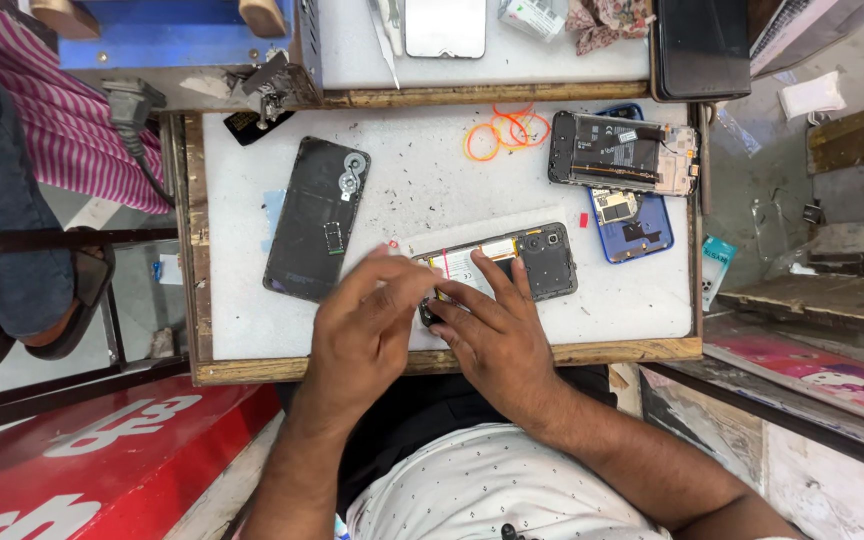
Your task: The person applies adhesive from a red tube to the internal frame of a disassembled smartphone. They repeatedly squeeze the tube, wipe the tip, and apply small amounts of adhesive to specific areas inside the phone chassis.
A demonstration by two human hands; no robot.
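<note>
Under both hands lies an opened phone [512,265]. Left hand [367,325] pinches something unclear at its near end; right hand [492,335] presses flat, grasping nothing. Probably light, stiff, fragile: hold by edges.

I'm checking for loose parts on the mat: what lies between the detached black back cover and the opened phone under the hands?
In the head view, only bare, speck-dusted white mat separates the black back cover from the opened phone; the left hand overlaps the near end.

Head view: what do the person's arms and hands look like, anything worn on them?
Both the left hand and right hand are bare: no gloves, rings, or watch visible. The forearms are uncovered too, with no sleeves showing. Below them shows a white shirt with small dark dots.
</note>
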